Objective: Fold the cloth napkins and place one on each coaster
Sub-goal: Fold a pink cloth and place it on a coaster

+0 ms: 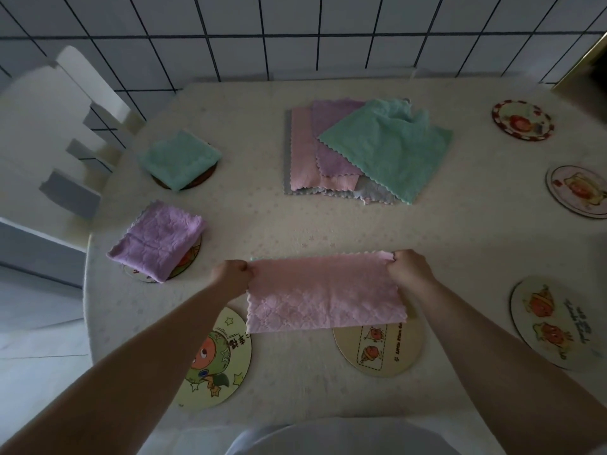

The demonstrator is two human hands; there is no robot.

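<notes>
pink napkin (323, 295): soft cloth, matt, quilted wavy texture, scalloped edge.
purple napkin (157, 240): fluffy cloth, matt, creased.
green napkin (179, 158): same plush cloth, matt.
napkin pile (361, 149): cloths in green, purple, pink and grey, all matt with zigzag edges.
coasters (218, 356): flat, stiff, smooth discs with printed cartoon faces and a slight sheen; whether card or wood cannot be told.
bench (262, 224): covered by a pale cloth, matt, finely speckled.
wall (295, 34): white tiles, smooth, dark grout.
</notes>
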